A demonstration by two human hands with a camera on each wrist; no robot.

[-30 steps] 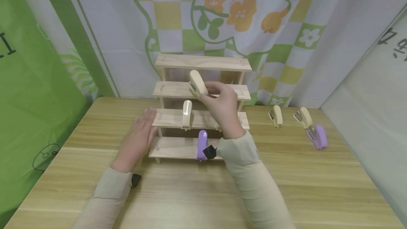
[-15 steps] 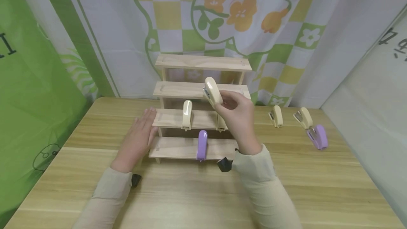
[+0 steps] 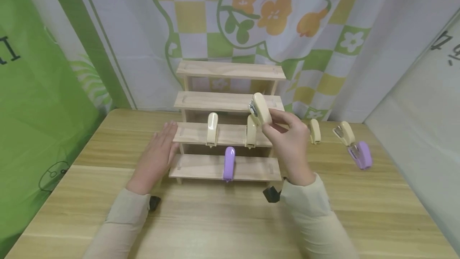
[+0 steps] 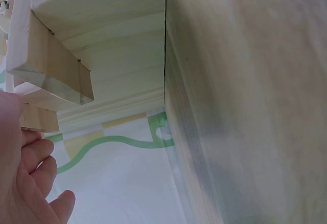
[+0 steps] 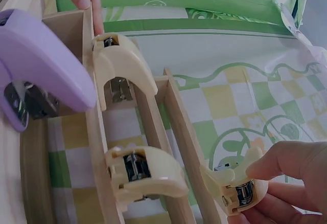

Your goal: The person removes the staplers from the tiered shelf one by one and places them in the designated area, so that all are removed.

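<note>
On the left, the left hand (image 3: pixel 152 159) lies with fingers extended against the left end of the four-tier wooden shelf rack (image 3: pixel 230 70), gripping nothing. Next along, a glossy cream stapler (image 3: pixel 212 128) stands on the second tier (image 3: pixel 231 134) from the bottom, its long axis front to back; a purple stapler (image 3: pixel 229 163) sits likewise on the lowest tier (image 3: pixel 253 169), and another cream stapler (image 3: pixel 250 132) on the second tier, farther right. Just beside that in the head view, the held cream stapler (image 3: pixel 261 109) slants up and leftward from the grip, its free end toward the third tier (image 3: pixel 212 101); whether it touches the rack I cannot tell. The right hand (image 3: pixel 290 144), by far the nearer, pinches its lower end between thumb and fingers. Farther right on the table (image 3: pixel 359 211) are two more cream staplers (image 3: pixel 345 133) and a second purple stapler (image 3: pixel 363 155).
</note>
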